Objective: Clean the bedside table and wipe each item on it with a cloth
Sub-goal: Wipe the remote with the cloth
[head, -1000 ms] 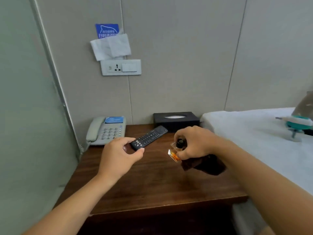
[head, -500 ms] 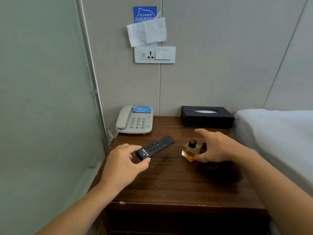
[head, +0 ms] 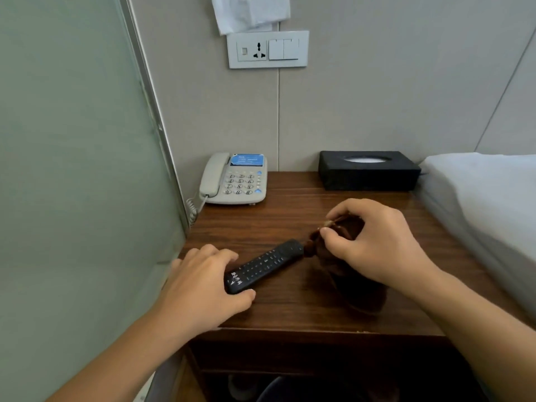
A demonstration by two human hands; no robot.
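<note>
A black remote (head: 264, 264) lies slantwise on the wooden bedside table (head: 290, 216). My left hand (head: 203, 285) grips its near end, fingers over the top and thumb against the front edge. My right hand (head: 377, 245) pinches a dark brown cloth (head: 356, 288), bunched under the palm and touching the remote's far tip. A small glint shows between my right fingers; I cannot tell what it is. The perfume bottle is not in sight.
A beige desk phone (head: 235, 179) sits at the back left, a black tissue box (head: 368, 175) at the back right. A frosted glass panel (head: 72, 169) bounds the left side, a white bed (head: 487, 192) the right. A wall socket (head: 268, 49) hangs above.
My right hand left the perfume bottle and now holds the brown cloth at the remote's far end. The bottle has dropped out of sight. The view moved closer and lower.
</note>
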